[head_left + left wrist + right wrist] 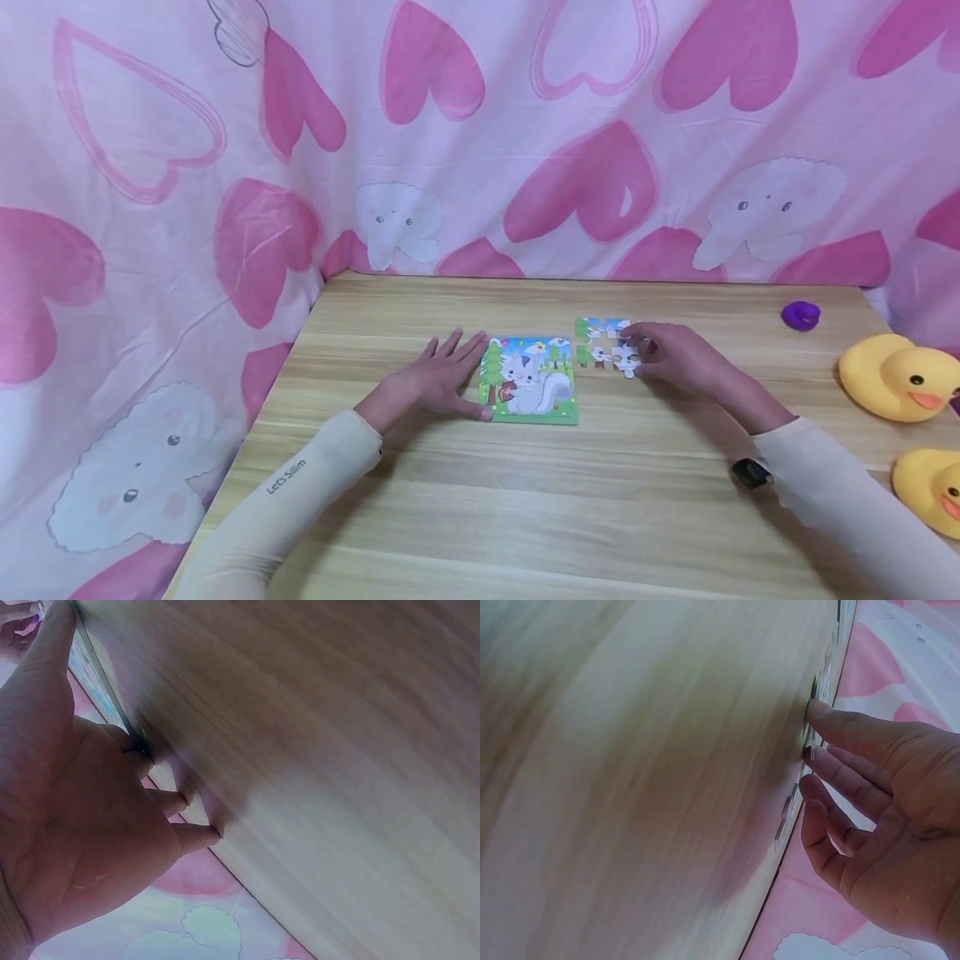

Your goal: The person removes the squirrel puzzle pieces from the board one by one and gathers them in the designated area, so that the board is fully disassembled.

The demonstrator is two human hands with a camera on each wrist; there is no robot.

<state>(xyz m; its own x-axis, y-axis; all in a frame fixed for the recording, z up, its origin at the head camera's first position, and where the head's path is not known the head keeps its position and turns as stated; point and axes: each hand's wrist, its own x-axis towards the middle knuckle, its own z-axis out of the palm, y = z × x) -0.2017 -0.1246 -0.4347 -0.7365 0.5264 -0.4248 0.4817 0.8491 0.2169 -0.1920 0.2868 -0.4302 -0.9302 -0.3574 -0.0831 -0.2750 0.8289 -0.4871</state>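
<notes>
A square picture board (528, 379) with a squirrel, trees and flowers lies on the table. My left hand (438, 379) rests beside its left edge, fingers spread and thumb at its lower left corner. In the left wrist view the fingertips (199, 836) touch the wood. Right of the board, several jigsaw pieces (596, 354) are joined in a small block with a gap in the middle. Over the block's right side, my right hand (682, 358) has its thumb and fingers curled around a jigsaw piece (814, 739), which is partly hidden by the fingers.
A small purple duck (801, 316) stands at the back right of the wooden table (480, 508). Two larger yellow ducks, one farther back (877, 379) and one nearer (926, 483), are along the right side. A pink heart-print curtain (480, 150) hangs behind the table and at its left.
</notes>
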